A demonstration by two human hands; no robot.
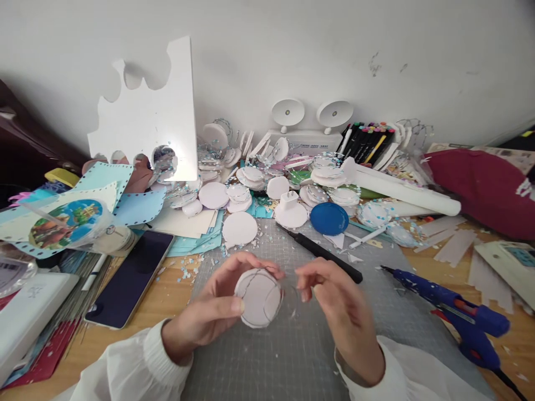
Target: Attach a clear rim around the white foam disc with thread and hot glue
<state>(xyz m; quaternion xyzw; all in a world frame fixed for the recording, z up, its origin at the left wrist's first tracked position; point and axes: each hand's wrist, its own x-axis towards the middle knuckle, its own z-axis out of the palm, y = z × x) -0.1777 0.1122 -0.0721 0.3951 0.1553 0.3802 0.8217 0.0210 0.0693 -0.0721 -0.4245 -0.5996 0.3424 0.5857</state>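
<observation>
My left hand (228, 301) grips a round white disc (261, 301) by its left edge, thumb on the face and fingers behind. Thin dark wire lies around the disc's rim and curves over its face. To the right of the disc my right hand (330, 301) has its fingertips pinched together. A faint, blurred loop of thin wire (295, 298) shows between the disc and these fingertips. Both hands are above a grey cutting mat (267, 367). Just beyond them lie a black pen-shaped tool (326, 253) and a blue round lid (329, 218).
A blue glue gun (451, 301) lies at the right, a phone (131, 278) at the left. Several white discs (240, 228) are heaped at the back near a twin-headed lamp (288, 113) and markers (363, 142). A white cut-out board (150, 117) stands back left.
</observation>
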